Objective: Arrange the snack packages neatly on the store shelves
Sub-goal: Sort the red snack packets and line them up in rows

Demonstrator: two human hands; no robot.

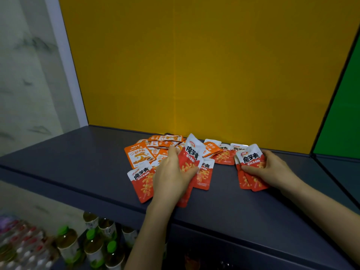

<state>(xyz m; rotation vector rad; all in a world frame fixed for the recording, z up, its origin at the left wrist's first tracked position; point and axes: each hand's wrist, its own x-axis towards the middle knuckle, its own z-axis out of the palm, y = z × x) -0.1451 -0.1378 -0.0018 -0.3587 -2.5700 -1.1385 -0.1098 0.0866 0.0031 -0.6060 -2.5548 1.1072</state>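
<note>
**Snack packets gathered on a dark shelf**

Yellow back panel [214, 65] fills most of the far view, with a green panel [342, 114] at the far right and a pale marbled wall [25, 75] on the left. Below it runs the dark grey shelf [78, 158], its near edge crossing from left to right.

Green-capped drink bottles [93, 244] stand on a lower level at the near left.

On the shelf, toward the back, lies a loose pile of orange packets [148, 151], overlapping one another at odd angles. Just near and right of them sit red-and-white packets, each white at the top with bold black characters and red below with an orange snack picture. One red packet [139, 182] lies flat at the near left of the group, another [204, 176] between the hands, and more [224, 154] rest against the back.

The left hand [171, 178] curls around a tilted red packet [191, 154], thumb across its front. The right hand [272, 168] grips a fanned stack of red packets [251, 168], thumb pressed on the front one, fingers behind.
</note>
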